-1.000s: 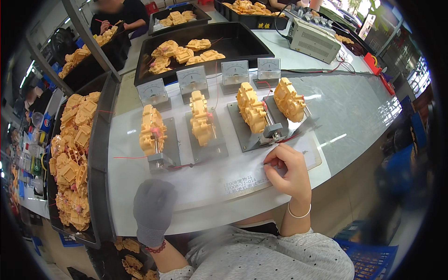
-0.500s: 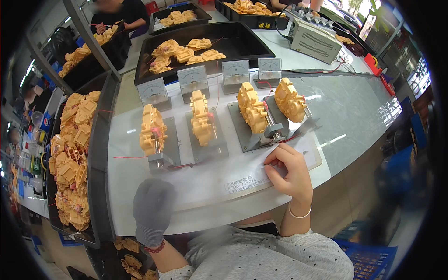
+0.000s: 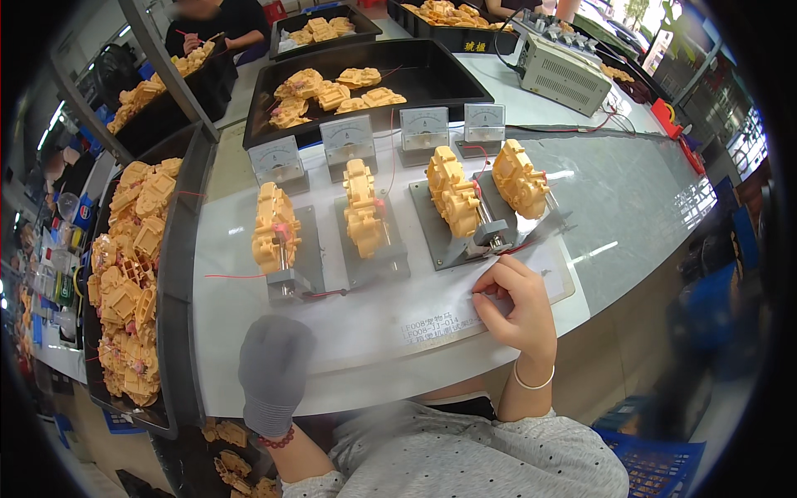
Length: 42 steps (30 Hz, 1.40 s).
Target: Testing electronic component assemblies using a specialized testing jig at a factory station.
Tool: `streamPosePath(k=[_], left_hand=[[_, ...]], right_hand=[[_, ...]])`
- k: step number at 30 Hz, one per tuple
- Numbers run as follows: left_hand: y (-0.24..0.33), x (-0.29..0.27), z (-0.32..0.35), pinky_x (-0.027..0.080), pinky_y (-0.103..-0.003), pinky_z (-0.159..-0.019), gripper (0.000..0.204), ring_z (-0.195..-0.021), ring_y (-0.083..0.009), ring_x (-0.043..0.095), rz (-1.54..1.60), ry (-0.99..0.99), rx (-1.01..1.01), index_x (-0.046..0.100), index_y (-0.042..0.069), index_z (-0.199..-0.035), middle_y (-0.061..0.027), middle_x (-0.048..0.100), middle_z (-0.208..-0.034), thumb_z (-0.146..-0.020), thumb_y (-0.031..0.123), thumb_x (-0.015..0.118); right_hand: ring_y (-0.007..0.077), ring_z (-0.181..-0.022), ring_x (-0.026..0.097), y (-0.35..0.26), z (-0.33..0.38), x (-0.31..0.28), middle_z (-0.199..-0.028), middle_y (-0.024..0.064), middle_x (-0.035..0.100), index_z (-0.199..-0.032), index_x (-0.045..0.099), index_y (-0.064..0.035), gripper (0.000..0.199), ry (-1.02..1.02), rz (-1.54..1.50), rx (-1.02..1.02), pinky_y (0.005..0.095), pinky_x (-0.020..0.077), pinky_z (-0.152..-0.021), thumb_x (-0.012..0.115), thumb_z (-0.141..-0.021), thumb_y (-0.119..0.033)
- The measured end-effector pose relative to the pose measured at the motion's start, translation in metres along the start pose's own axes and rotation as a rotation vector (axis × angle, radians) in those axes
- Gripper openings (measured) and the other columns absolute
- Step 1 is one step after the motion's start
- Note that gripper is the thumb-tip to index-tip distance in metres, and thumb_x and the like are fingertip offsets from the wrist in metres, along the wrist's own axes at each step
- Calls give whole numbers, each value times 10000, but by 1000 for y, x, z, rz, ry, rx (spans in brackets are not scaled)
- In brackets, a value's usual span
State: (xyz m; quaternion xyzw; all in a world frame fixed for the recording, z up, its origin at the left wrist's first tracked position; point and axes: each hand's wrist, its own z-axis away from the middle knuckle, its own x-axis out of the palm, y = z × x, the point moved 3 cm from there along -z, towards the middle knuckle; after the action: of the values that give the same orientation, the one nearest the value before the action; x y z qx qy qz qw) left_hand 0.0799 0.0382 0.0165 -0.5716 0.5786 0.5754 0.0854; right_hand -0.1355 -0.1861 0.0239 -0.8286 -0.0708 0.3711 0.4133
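Observation:
My left hand (image 3: 272, 361), in a grey glove, hovers low at the table's front edge, its fingers folded under and out of sight. My bare right hand (image 3: 521, 307) is curled, with thumb and forefinger tips together; whatever they may pinch is too small to tell. It lies over the white labelled sheet (image 3: 374, 332), just in front of a metal clamp (image 3: 490, 236). Several yellow plastic gearboxes (image 3: 452, 195) stand upright on grey test stands (image 3: 427, 224). The leftmost gearbox (image 3: 274, 228) has a red wire (image 3: 235, 275) trailing left.
Panel meters (image 3: 349, 137) line up behind the stands. A black tray (image 3: 465, 79) of gearboxes lies beyond them, and a full black bin (image 3: 178, 332) runs along the left. A power supply (image 3: 564, 75) sits at the far right. Another person (image 3: 220, 29) works at the far left.
The whole view has shifted slightly. My hands keep nearly the same places and shapes. At the far left, the other person's hand has moved up a little.

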Motion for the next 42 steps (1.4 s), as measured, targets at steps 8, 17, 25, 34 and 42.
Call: streamPosePath(k=[8,17,25,34,42], left_hand=[[3,4,-2,464,-396,-680,95,-790,-321,571,-72,18,16,597,57,-851,-113,585,-847,-776,52,654],[57,23,-10,461,-370,-662,86,-769,-272,563,-192,221,160,624,64,-833,-83,577,-808,-777,93,682],[73,57,-28,469,-382,-656,110,-780,-278,584,-17,-36,189,664,73,-840,-87,603,-817,-759,127,716],[70,56,-25,477,-359,-644,120,-764,-253,589,3,-31,165,661,59,-833,-86,601,-820,-747,113,726],[72,55,-27,472,-348,-614,118,-728,-237,585,-22,-15,246,659,56,-817,-83,591,-803,-742,110,733]], right_hand=[[195,-596,551,1,0,0,-681,83,522,-740,574,5,80,3,-11,-5,276,438,-544,631,-686,-11],[198,-595,544,1,1,0,-681,82,516,-737,570,2,87,5,-9,-11,280,437,-546,634,-681,-18],[205,-601,544,0,0,0,-682,88,511,-746,566,7,87,-19,-16,-2,283,442,-552,625,-684,-12],[233,-623,556,2,1,0,-689,105,514,-751,562,8,82,-25,-17,-26,305,453,-569,615,-688,14],[247,-617,547,2,1,0,-679,106,509,-740,560,4,85,-4,-8,-46,313,448,-563,610,-676,30]])
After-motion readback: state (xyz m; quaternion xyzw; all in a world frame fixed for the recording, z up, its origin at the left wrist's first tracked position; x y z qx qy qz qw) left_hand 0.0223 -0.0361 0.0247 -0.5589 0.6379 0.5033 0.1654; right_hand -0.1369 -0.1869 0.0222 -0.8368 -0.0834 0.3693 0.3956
